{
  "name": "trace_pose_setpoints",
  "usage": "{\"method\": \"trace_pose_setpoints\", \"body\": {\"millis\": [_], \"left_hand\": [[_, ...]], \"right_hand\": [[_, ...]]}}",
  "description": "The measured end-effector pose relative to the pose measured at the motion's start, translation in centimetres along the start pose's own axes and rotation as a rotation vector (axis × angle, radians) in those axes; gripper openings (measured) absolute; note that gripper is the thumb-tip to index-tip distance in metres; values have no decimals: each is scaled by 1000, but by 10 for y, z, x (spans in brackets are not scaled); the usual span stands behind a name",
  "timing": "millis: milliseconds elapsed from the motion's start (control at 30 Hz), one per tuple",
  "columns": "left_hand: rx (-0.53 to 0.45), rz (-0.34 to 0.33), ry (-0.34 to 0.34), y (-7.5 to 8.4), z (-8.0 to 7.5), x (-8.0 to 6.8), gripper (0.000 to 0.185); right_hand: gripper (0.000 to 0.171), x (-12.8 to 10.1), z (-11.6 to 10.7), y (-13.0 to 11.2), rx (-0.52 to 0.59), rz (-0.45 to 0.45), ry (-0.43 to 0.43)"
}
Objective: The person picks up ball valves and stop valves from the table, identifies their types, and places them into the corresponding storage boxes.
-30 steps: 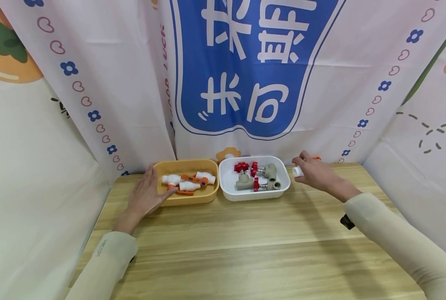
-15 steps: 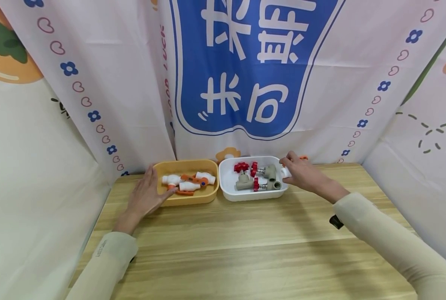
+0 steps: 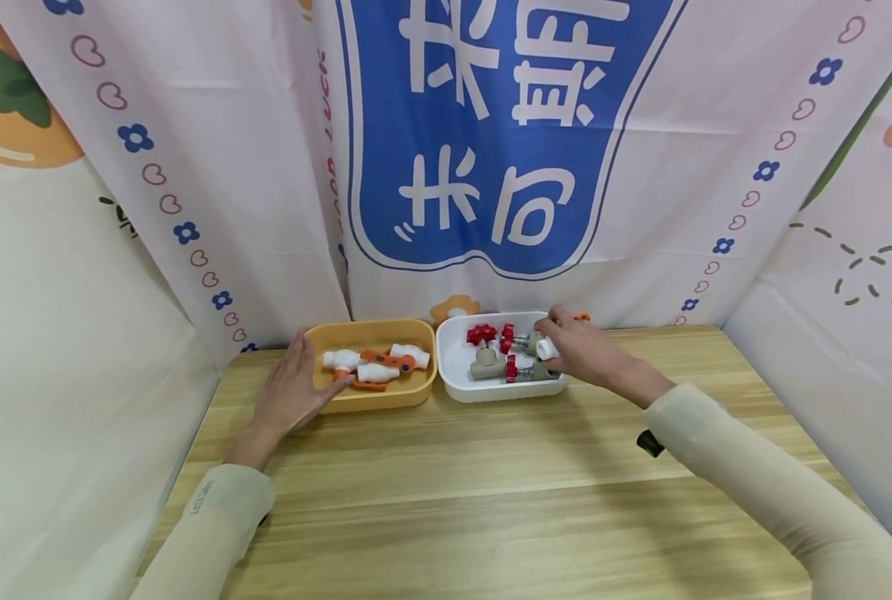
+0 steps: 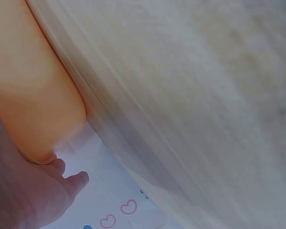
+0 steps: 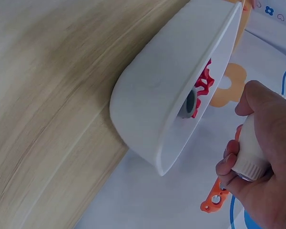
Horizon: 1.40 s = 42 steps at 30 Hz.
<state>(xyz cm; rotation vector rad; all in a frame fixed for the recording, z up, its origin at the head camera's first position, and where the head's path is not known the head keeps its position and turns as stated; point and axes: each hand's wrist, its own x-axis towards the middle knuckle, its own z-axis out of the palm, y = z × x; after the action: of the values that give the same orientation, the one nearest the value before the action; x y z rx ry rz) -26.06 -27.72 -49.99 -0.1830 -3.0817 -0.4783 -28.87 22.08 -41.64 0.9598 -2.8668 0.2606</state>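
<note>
Holding a white valve with an orange handle (image 5: pixel 245 152), my right hand (image 3: pixel 577 354) has its fingers curled round it above the right end of the white tray (image 3: pixel 453 379), which contains grey valves with red handwheels (image 3: pixel 517 354). My left hand (image 3: pixel 292 392) lies flat, fingers straight, against the yellow tray (image 3: pixel 386 400) of white valves (image 3: pixel 371 365) on the wooden counter (image 3: pixel 491 492).

Left hand (image 3: pixel 290 393) flat (fingers straight); right hand (image 3: pixel 575 353) fingers curled.
</note>
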Motion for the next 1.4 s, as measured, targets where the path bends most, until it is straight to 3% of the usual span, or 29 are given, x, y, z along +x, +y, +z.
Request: {"method": "trace_pose_setpoints", "body": {"millis": [1033, 1400], "left_hand": [[3, -7, -2, 1, 0, 1, 120], [9, -6, -6, 0, 1, 1, 118]], "right_hand": [[61, 36, -12, -49, 61, 14, -30], [62, 53, -9, -70, 55, -38, -44]]}}
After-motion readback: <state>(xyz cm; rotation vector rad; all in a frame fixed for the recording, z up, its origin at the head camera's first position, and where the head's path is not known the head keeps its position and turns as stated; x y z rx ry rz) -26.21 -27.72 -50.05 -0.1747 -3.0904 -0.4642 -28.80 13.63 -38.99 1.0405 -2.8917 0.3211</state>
